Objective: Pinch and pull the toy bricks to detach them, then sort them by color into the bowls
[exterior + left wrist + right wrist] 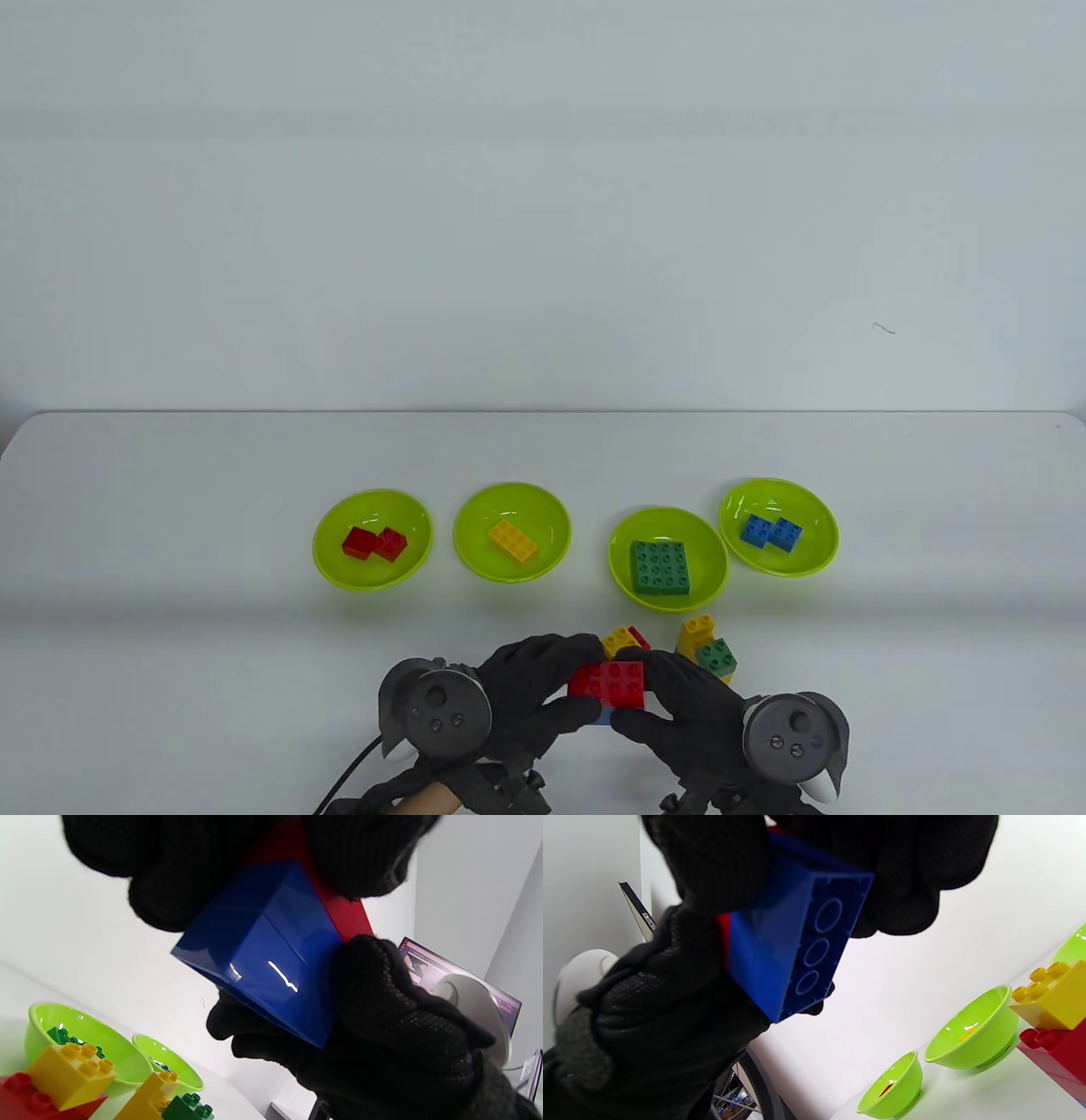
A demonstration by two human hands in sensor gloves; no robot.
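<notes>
Red brick [607,682] on blue brick [263,963], undetached, gripped between left hand [530,688] and right hand [687,705] fingers. Four bowls [372,577] beyond the fingertips each hold sorted bricks; two mixed stacks [708,649] await, just past the fingers.

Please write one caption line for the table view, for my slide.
Both gloved hands, left and right, grip a red brick stacked on a blue brick, before four green bowls of colour-sorted bricks.

White table [170,679], four green bowls [372,539], loose brick clusters [708,649] near front edge
</notes>
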